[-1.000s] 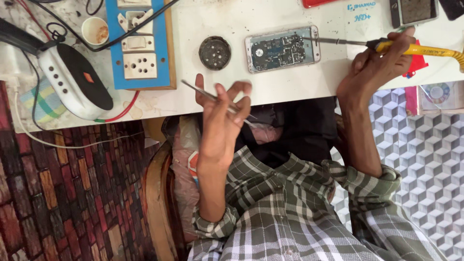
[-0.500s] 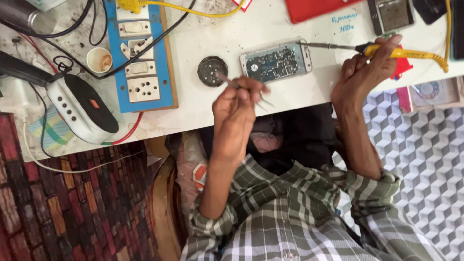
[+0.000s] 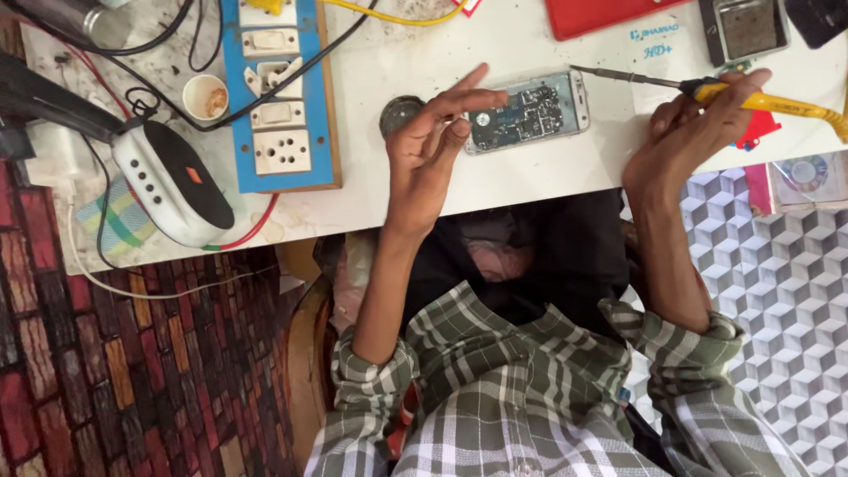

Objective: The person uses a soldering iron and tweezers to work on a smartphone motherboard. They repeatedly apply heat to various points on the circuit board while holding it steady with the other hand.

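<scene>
Left hand (image 3: 433,150): raised over the table edge, fingers spread and loosely curled; the forefinger tip reaches over the near end of the opened phone. Whether it pinches a thin tool I cannot tell.
Right hand (image 3: 693,132): clenched around the yellow handle of the soldering iron (image 3: 707,87), gripping it like a pen.
Opened phone (image 3: 528,111): one, lying flat on the white table (image 3: 548,177) with its circuit board showing, between the two hands.
Key relation: the phone's long axis runs left to right along the table, slightly tilted. The iron's metal tip points toward the phone's right end and sits just above that corner, near it but apart as far as can be seen. The left hand is the nearer one, at the phone's left end; the right hand is well to the phone's right.
Round black part (image 3: 399,113): one, just beside the left hand, partly hidden by its thumb.
Socket board (image 3: 276,97): one, blue, left of the hand, with cables across it.
Small cup (image 3: 205,96): one, left of the board.
Second phone (image 3: 742,28): one, at the far edge of the table.
</scene>
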